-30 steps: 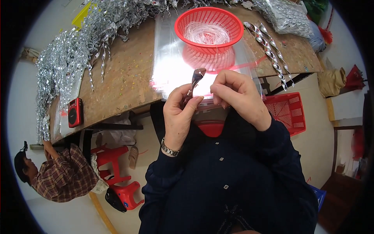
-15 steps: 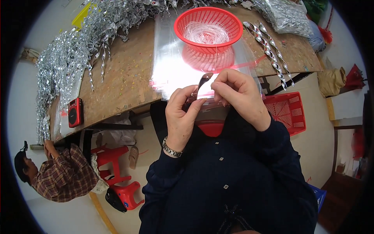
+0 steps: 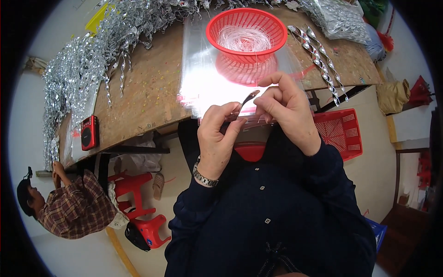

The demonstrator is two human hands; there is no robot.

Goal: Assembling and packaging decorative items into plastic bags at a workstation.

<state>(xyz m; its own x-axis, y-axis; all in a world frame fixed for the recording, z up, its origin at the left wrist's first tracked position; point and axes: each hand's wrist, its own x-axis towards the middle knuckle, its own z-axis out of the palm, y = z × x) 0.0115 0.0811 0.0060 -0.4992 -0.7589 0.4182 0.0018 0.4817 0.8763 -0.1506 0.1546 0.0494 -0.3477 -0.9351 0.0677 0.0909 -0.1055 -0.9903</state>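
Note:
Between the thumb and forefinger of my left hand (image 3: 218, 138) is a small shiny silver foil strip (image 3: 249, 98), its curved tip pointing up and right. Close beside it, my right hand (image 3: 290, 113) has its thumb pressed on curled fingers, with the forefinger raised and bent. Fine clear thread (image 3: 256, 69) runs down to this hand from the red plastic basket (image 3: 212, 39), where a loose white coil of thread (image 3: 242, 40) lies. Both hands are above the table's near edge, over clear plastic sheets (image 3: 198, 69). Exactly where the fingers grip the thread is hard to see.
Twisted silver strips (image 3: 318, 60) hang over the table's right edge; silver garlands (image 3: 78, 69) heap along its left and far sides. A red radio (image 3: 89, 133) stands at left. Below are a red crate (image 3: 339, 134) and red stools (image 3: 134, 189). Another person (image 3: 76, 205) sits lower left.
My right hand has drawn slightly away from the foil strip and its forefinger has lifted. The strip in my left hand has turned, so its tip now leans to the right.

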